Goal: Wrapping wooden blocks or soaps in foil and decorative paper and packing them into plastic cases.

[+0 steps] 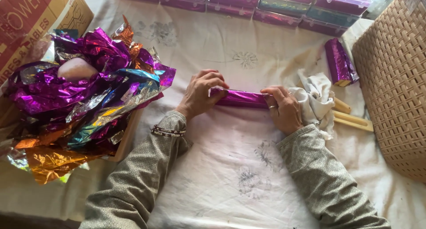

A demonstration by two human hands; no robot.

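Purple foil-wrapped long bar (242,98) lies left-right on white cloth-covered desk (230,167), left hand (199,96) pinching its left end, right hand (284,109) pressing right end, hands apart, both equally near.

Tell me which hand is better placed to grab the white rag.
Right. The right hand lies against the white rag at the right end of the purple roll; the left hand presses the roll's far end, away from it.
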